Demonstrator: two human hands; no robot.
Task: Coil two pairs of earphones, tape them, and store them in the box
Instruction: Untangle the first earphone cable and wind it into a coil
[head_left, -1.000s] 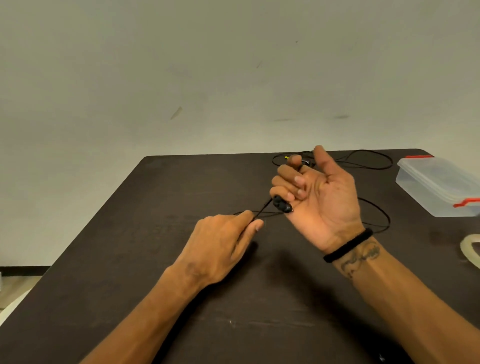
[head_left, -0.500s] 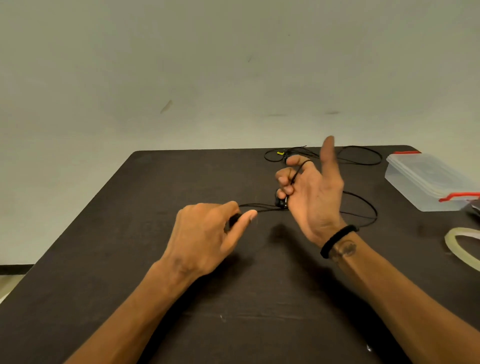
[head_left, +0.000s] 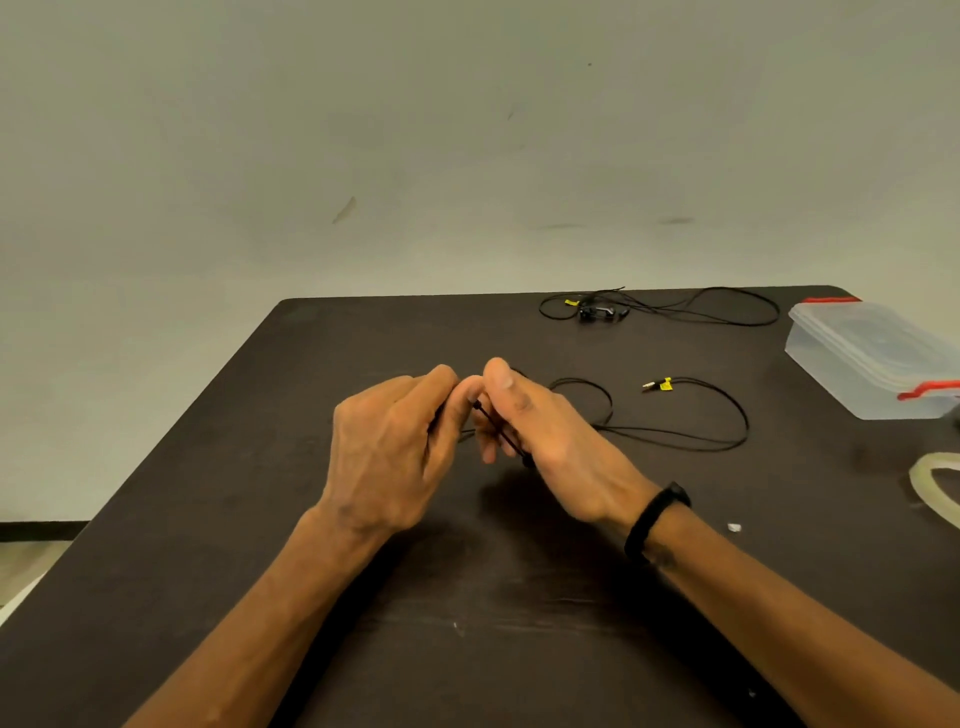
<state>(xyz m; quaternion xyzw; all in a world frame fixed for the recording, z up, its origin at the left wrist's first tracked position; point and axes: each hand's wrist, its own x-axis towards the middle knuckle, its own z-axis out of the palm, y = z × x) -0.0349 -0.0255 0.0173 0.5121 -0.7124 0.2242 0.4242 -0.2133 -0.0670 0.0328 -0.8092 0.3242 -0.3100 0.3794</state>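
My left hand (head_left: 392, 452) and my right hand (head_left: 545, 441) meet over the middle of the dark table (head_left: 260, 519), fingertips touching. Both pinch the black cord of the near earphones (head_left: 691, 441); a short taut stretch runs between the fingers. The rest of that cord lies in loose loops to the right, ending in a plug with a yellow tag (head_left: 658, 384). A second pair of black earphones (head_left: 654, 307) lies uncoiled by the far edge. The clear plastic box (head_left: 872, 358) with red clips sits shut at the far right. A roll of clear tape (head_left: 935, 480) lies at the right edge.
A plain wall rises behind the table. A small white scrap (head_left: 734, 528) lies near my right forearm. The table's left edge drops to the floor at the lower left.
My right hand has turned over and dropped from palm-up to meet the left. My left hand moved up and right. The cord's loops and plug now show on the table.
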